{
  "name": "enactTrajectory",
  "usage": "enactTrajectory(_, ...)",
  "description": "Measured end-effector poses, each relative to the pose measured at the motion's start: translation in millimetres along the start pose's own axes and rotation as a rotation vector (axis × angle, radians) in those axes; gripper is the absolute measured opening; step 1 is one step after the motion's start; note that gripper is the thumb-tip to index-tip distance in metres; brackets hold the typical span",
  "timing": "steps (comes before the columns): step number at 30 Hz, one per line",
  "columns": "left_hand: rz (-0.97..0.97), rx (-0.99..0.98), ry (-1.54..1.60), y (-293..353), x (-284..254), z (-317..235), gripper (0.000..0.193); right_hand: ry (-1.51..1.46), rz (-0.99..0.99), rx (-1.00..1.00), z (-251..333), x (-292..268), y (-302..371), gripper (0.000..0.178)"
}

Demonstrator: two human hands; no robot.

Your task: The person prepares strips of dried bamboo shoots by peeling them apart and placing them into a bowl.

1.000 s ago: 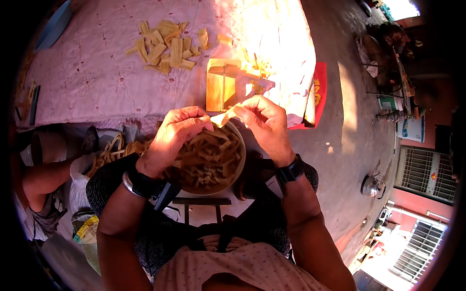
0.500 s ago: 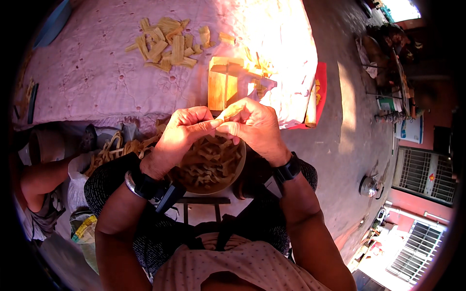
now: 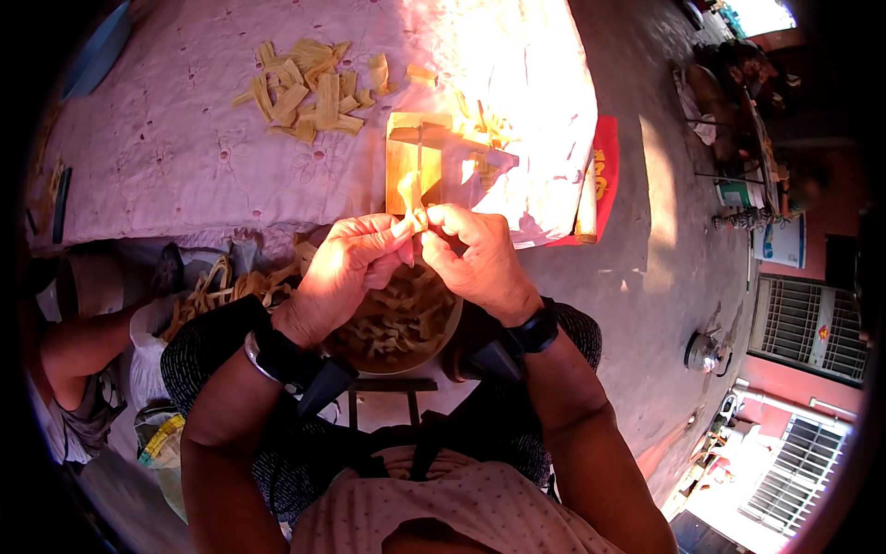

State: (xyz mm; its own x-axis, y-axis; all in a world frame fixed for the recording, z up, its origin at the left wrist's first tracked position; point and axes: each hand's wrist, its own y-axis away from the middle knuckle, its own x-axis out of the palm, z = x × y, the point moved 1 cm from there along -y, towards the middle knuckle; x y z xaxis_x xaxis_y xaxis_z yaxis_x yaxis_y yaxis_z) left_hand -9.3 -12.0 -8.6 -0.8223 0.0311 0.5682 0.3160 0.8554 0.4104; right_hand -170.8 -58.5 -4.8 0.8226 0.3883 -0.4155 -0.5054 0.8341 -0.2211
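Note:
Both hands meet above a round bowl (image 3: 458, 321) of curled pale strips. A thin, pale yellow strip (image 3: 409, 189) stands up between them, bunched where the fingertips pinch it; it looks plant-like, but I cannot make out its exact kind. My left hand (image 3: 343, 261) grips its lower part between thumb and fingers. My right hand (image 3: 486, 261) pinches the bunched part from the other side. Just beyond the hands, a wooden block (image 3: 400, 166) with a slot lies at the table's near edge. Flat yellowish pieces (image 3: 327, 100) are heaped on the pink tablecloth (image 3: 185, 148).
More loose strips (image 3: 231, 288) spill from a white bag (image 3: 148, 337) at the left, beside another person's bare limb (image 3: 83, 342). A blue basin (image 3: 101, 48) sits at the table's far left. Red material (image 3: 606, 166) hangs at its right edge. A kettle (image 3: 703, 354) stands on the floor.
The strip has turned from lying across the fingertips to standing upright, bunched at its base. My right hand has rolled over and dropped slightly; the view has shifted a little.

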Motion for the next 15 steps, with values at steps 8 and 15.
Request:
enactTrajectory(8, 0.123, -0.180, 0.208, 0, -14, 3, 0.031, -0.049, 0.103, -0.021, 5, -10, -1, 0.010)
enactTrajectory(15, 0.006, -0.040, -0.258, 7, -17, -9, 0.023, -0.276, 0.221, 0.165, -1, -9, 0, 0.017)
